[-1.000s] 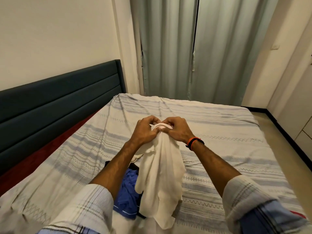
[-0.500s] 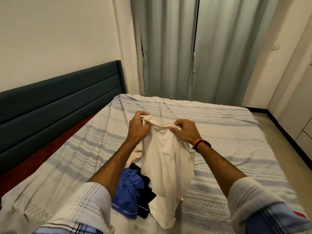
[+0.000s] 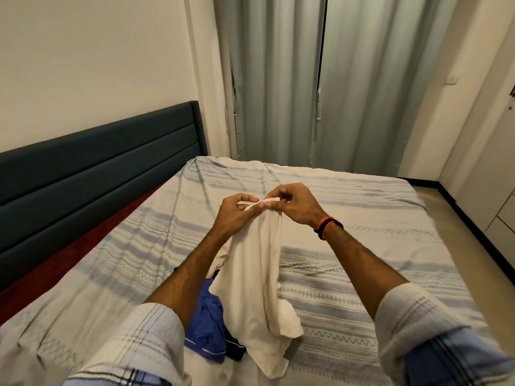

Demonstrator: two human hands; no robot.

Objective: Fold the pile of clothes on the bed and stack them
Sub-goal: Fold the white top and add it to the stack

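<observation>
A cream garment point(image 3: 259, 280) hangs from both my hands above the bed. My left hand point(image 3: 235, 214) pinches its top hem, and my right hand point(image 3: 295, 203) pinches the same hem close beside it. The cloth drapes down in a narrow bunch and its lower end reaches the bedsheet. Under it lies the pile: a blue garment point(image 3: 207, 327), a black one point(image 3: 235, 348) partly hidden, and a bit of another cream piece point(image 3: 220, 259) behind my left forearm.
The bed point(image 3: 362, 274) has a grey striped sheet, spread flat to the right and beyond the pile. A dark padded headboard point(image 3: 97, 168) runs along the left. Grey curtains point(image 3: 306, 79) hang behind the bed. Floor and cupboard fronts point(image 3: 498, 207) lie to the right.
My hands spread the hem apart half a second ago; now they have come back close together, and the cream garment hangs bunched and narrow again.
</observation>
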